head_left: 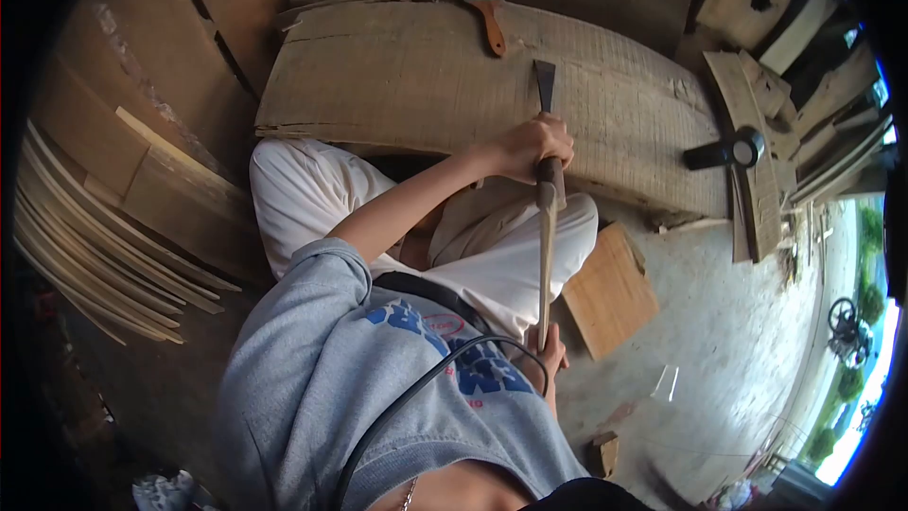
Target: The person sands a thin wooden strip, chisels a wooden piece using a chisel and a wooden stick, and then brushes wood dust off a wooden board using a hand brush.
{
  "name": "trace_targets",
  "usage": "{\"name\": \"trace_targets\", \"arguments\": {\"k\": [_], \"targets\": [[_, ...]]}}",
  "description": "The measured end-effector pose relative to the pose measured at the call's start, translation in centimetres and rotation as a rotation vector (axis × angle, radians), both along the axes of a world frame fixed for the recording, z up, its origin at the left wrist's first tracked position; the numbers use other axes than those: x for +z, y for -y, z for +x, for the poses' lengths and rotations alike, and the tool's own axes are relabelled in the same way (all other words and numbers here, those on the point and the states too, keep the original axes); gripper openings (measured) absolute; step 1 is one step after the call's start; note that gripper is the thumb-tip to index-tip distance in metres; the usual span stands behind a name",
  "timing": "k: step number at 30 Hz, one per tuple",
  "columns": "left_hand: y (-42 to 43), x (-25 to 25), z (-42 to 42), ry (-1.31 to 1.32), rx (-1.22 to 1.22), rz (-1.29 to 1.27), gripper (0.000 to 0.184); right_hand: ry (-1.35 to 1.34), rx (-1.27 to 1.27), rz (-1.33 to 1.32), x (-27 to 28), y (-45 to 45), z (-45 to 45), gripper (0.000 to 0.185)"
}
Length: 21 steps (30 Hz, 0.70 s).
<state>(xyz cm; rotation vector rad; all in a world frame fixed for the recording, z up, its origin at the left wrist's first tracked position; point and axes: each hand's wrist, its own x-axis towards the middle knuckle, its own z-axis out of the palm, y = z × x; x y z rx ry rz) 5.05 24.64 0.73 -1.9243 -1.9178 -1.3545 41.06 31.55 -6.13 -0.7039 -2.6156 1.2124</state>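
My left hand (537, 148) is wrapped round a tool with a flat dark metal blade (545, 83), which points away from me over a broad wooden plank (407, 66). Just below this fist is a dark, rounded wooden end (550, 191). From there a long pale wooden handle (546, 265) runs down toward my body. Its lower end is in my right hand (550, 348), whose fingers are closed and partly hidden. A brush (489, 24) with an orange-brown handle lies on the far part of the plank.
Thin curved strips (104, 237) and large boards (142, 47) are at the left. A black cylindrical object (724, 149) rests near the plank's right end by stacked wood pieces (747, 170). On the floor (700, 322) are a square board (610, 290) and a small block (605, 454).
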Motion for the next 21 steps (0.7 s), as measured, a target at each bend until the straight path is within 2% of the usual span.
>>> {"name": "trace_targets", "arguments": {"k": [1, 2, 4, 5, 6, 8, 9, 10, 11, 12, 13, 14, 17, 21], "targets": [[0.2, 0.1, -0.2, 0.002, -0.008, -0.010, 0.015, -0.118, 0.001, 0.051, 0.7, 0.2, -0.2, 0.009], [0.1, 0.1, -0.3, 0.027, -0.016, -0.013, 0.014, -0.141, -0.001, -0.019, -2.0, -0.4, 1.1, 0.009], [-0.1, 0.2, -0.8, 0.036, -0.024, 0.007, 0.014, -0.155, -0.042, -0.059, -3.0, -0.2, 0.4, 0.013], [-0.3, 0.3, -0.9, 0.048, -0.036, 0.030, 0.014, -0.143, -0.076, -0.026, -0.5, 0.7, -1.6, 0.016], [-0.4, 0.2, -1.2, 0.042, -0.036, 0.034, 0.014, -0.040, -0.078, -0.106, 0.4, 0.6, -2.9, 0.018], [-0.2, -0.2, -2.2, -0.005, -0.003, 0.046, 0.013, -0.053, -0.078, -0.082, 0.0, -0.1, -2.2, 0.017], [-0.1, 0.0, -2.6, -0.006, 0.007, 0.044, 0.013, -0.188, -0.110, -0.081, 0.6, 0.1, -2.5, 0.016], [-0.1, 0.2, -2.7, -0.002, -0.005, 0.037, 0.013, -0.324, -0.154, -0.133, -2.8, -0.4, -1.5, 0.015], [-0.2, 0.3, -2.7, 0.005, -0.026, 0.030, 0.014, -0.255, -0.081, -0.082, -5.8, -1.7, -0.1, 0.014], [-0.3, 0.9, -2.9, 0.001, -0.045, 0.008, 0.013, -0.188, -0.016, -0.030, -6.6, -2.1, 0.3, 0.013], [-0.6, 0.7, -3.2, -0.013, -0.042, 0.012, 0.014, -0.180, -0.034, -0.009, 0.0, -0.3, -3.4, 0.015], [-1.1, 0.7, -4.0, -0.033, -0.049, 0.014, 0.014, 0.029, -0.075, -0.170, 1.1, -0.1, -4.4, 0.015], [-2.3, 0.2, -6.6, -0.123, 0.003, 0.035, 0.011, -0.064, -0.094, -0.028, 0.1, -1.0, -3.2, 0.012], [-3.9, 1.8, -6.0, -0.040, 0.023, 0.071, 0.015, -0.203, -0.461, -0.056, -2.6, -2.2, -0.7, 0.014]]}}
